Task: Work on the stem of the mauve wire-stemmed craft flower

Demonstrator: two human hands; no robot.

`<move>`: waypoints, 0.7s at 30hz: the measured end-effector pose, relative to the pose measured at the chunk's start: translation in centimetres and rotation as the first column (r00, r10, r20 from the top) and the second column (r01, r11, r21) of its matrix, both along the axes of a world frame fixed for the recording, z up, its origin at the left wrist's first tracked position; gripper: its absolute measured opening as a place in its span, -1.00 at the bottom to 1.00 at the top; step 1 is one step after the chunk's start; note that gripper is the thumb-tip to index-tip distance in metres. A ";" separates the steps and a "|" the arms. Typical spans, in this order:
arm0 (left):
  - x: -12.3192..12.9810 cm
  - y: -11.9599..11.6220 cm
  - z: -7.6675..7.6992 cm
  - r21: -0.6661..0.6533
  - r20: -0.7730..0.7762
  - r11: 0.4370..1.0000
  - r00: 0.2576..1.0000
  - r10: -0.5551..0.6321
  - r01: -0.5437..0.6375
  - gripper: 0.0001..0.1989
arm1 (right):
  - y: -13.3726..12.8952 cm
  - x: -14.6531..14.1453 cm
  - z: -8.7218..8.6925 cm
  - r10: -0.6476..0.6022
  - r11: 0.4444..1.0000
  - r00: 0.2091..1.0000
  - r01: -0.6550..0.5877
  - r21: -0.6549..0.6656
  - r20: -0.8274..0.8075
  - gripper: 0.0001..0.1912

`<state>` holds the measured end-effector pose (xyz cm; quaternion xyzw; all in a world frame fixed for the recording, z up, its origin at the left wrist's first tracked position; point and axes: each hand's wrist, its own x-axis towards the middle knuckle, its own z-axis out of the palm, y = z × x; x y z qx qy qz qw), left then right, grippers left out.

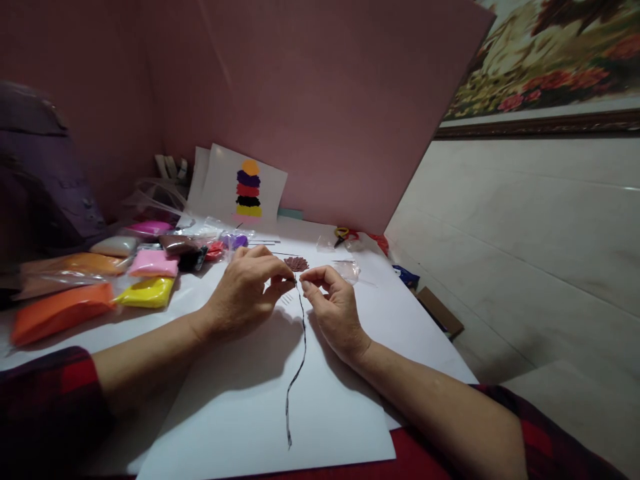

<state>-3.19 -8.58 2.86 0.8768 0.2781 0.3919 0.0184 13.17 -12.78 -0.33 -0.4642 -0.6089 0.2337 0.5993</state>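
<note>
A thin, dark, twisted strand [304,340], wavy along its length, hangs or lies down the white paper toward me. My left hand [253,283] pinches its upper end between thumb and forefinger. Close beside it on the right, my right hand [335,303] has thumb and forefinger drawn together at the strand; what lies between these fingertips is too small to make out. Just beyond the fingertips is a brown, ridged, petal-like piece [297,264]. Several short thin pale sticks [287,300] show on the paper beneath my left hand.
White paper sheets [260,427] cover the table. Bags of coloured clay crowd the left, among them orange [63,313], yellow [146,292] and pink [153,263]. Scissors [342,235] lie at the back right. A card with colour patches [249,190] leans against the pink wall.
</note>
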 end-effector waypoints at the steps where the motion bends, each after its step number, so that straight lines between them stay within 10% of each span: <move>1: 0.0 0.0 0.0 0.011 0.013 1.000 1.000 -0.001 0.001 -0.88 | 0.0 0.0 0.0 0.001 1.000 1.000 -0.001 0.000 0.000 -0.95; 8: 0.2 -0.3 -0.9 -0.159 -0.224 0.985 0.970 -0.099 0.064 -0.83 | 0.0 0.0 0.0 -0.004 1.000 1.000 0.004 0.000 0.000 -0.96; 15: 0.0 0.1 -0.5 -0.119 -0.046 0.992 0.997 -0.058 0.052 -0.88 | 0.0 0.1 0.1 -0.005 1.000 1.000 0.005 -0.004 0.008 -0.96; 21: 0.1 -0.3 -0.8 -0.216 -0.221 0.976 0.974 -0.058 0.009 -0.84 | 0.0 0.0 0.0 0.001 1.000 1.000 -0.001 -0.005 -0.002 -0.96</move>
